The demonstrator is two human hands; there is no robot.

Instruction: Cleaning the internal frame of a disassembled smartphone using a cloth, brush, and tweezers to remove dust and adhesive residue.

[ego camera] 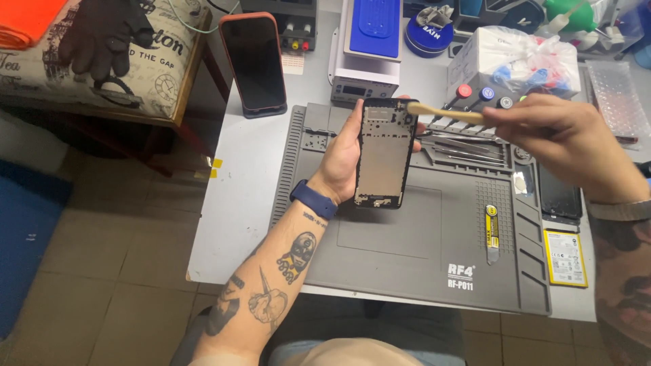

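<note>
I'm holding the phone frame [385, 152] upright above the grey mat [407, 257], left hand [342, 159] fingers wrapping its edges. My right hand [563, 139] is pinching a brush [444, 112], probably a toothbrush, at the frame's far right corner. The frame is looking light, thin and bendable, so gripping its long edges is seeming safest.

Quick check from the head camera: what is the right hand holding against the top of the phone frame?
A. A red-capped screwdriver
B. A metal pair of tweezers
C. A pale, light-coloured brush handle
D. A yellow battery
C: the right hand grips a pale brush handle whose tip reaches the top of the phone frame, held upright by the left hand.
</note>
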